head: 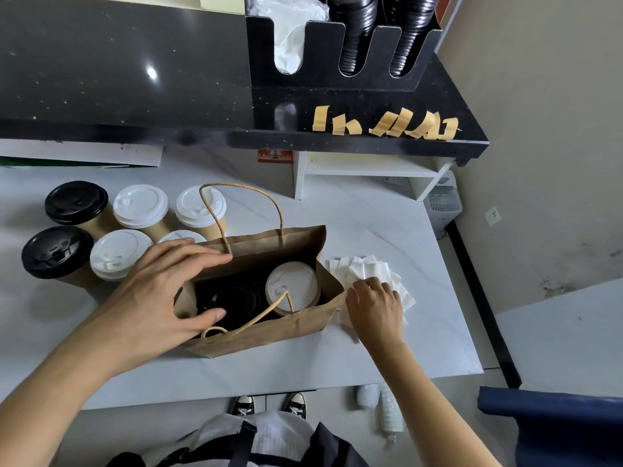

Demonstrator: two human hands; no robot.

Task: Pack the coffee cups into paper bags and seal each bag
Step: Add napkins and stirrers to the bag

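Hands at upright, open-topped bag

A brown paper bag with twisted handles stands open on the white surface, holding a black-lidded cup and a white-lidded cup side by side. Six more cups stand just left: two black-lidded, four white-lidded.

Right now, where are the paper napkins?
In the head view, the paper napkins lie on the white counter, just right of the paper bag, under the right hand.
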